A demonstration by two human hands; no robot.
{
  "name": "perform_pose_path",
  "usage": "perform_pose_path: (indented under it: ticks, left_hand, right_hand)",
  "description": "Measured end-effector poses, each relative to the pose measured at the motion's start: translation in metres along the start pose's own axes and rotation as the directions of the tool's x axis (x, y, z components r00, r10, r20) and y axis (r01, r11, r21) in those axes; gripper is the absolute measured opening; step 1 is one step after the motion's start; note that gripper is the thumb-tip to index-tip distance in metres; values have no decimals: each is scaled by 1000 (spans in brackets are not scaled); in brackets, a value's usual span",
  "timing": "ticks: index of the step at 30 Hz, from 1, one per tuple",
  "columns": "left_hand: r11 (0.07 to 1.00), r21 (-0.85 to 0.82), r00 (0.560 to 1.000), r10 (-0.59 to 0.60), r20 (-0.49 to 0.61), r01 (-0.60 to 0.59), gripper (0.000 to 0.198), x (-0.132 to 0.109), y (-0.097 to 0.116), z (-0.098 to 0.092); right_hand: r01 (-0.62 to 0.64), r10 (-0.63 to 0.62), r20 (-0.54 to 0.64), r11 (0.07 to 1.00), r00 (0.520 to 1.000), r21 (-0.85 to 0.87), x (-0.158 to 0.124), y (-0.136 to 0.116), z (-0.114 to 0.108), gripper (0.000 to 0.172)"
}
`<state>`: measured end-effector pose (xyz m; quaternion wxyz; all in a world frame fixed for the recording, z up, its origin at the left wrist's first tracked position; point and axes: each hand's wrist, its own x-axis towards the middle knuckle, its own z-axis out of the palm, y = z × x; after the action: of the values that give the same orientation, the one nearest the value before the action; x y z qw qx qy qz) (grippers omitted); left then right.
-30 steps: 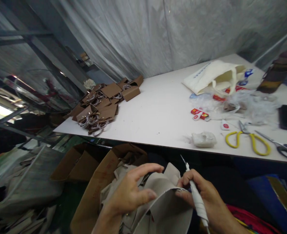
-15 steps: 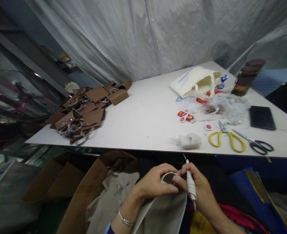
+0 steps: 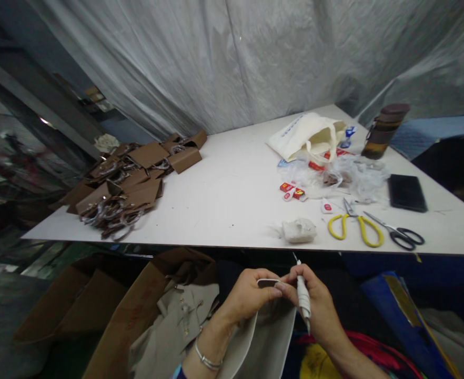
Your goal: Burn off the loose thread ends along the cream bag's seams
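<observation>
My left hand (image 3: 248,295), with a bracelet at its wrist, is closed on the curved edge of a pale grey-beige leather-like piece (image 3: 271,331). This piece hangs down below both hands, and its upper edge bends into a flattened loop between them. Against the left fingertips, the thumb and finger of my right hand (image 3: 316,297) pinch the same edge. The right hand also grips a slim white-wrapped tool (image 3: 303,297) with a thin pointed metal tip, held upright and pointing away from me. Where the fingertips meet, the edge is partly hidden.
Beyond the hands stands a white table (image 3: 216,205) with brown bag pieces (image 3: 149,155), a wrapped white block (image 3: 299,230), yellow-handled scissors (image 3: 354,226), black-handled scissors (image 3: 400,231), a dark flat device (image 3: 406,192), a cream tote (image 3: 303,134) and a bottle (image 3: 384,131). A cardboard box (image 3: 125,316) holds beige pieces.
The loop at the top edge of the beige piece has flattened, and its hanging sides have shifted. Both hands keep their hold. The whole view has turned slightly.
</observation>
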<state>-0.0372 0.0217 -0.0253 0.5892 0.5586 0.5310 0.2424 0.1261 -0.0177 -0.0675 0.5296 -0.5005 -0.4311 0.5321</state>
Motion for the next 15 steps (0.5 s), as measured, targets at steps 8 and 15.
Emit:
perform_pose_path:
  ticks: [8,15]
  left_hand:
    - [961,-254,983,67,-172,-110,32,-26,8,-83]
    - [858,-514,958,-143,-248,-6,42,-30,21,-90]
  right_hand:
    - [20,-9,-98,993,995,113,6,-10,-17,48]
    - [74,-101,-200,988,975,-136,28,-13,-58,49]
